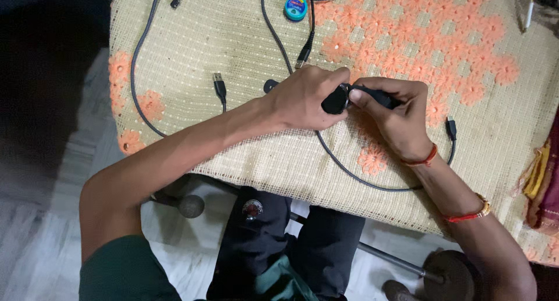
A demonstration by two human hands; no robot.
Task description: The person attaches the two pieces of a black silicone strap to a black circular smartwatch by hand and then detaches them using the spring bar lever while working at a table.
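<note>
Both hands meet mid-bench: the left hand (pixel 303 100) closes around a black plug (pixel 336 101), the right hand (pixel 396 117) pinches its cable (pixel 372 95), steadying both.

I counted two hands at work, a left hand (pixel 303 100) and a right hand (pixel 396 117), closed together on one small black device (pixel 336 100). I saw one round blue tin (pixel 296 7) and one woven cloth (pixel 233 39) with orange flowers. Four cable plugs showed: one (pixel 219 82), another (pixel 303 55), a third (pixel 450 128), a fourth (pixel 174 1). The cables themselves tangled; I could not count them.
</note>
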